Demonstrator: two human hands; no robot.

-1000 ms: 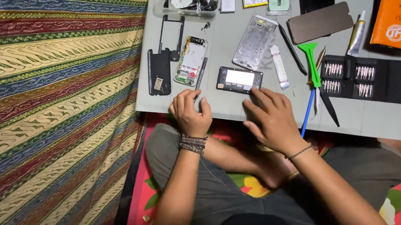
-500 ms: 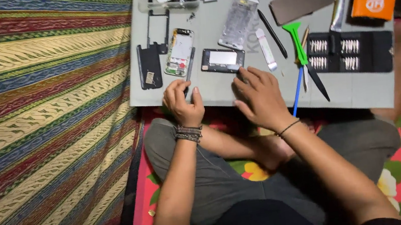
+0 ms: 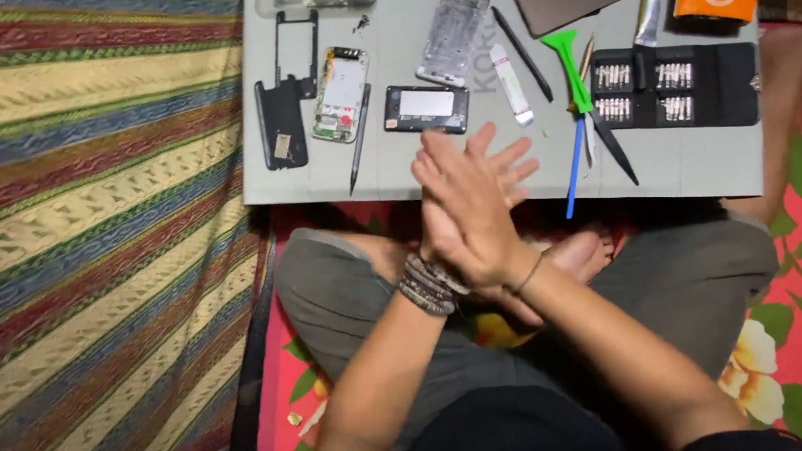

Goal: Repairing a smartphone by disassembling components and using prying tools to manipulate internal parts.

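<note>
Covering left hand (image 3: 505,168), right hand (image 3: 460,209), palms hidden

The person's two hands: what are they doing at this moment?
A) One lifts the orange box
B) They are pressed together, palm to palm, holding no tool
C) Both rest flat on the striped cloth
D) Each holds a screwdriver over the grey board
B: the left hand and right hand meet palm to palm just above the near edge of the grey board, with fingers spread and no tool visible in them.
</note>
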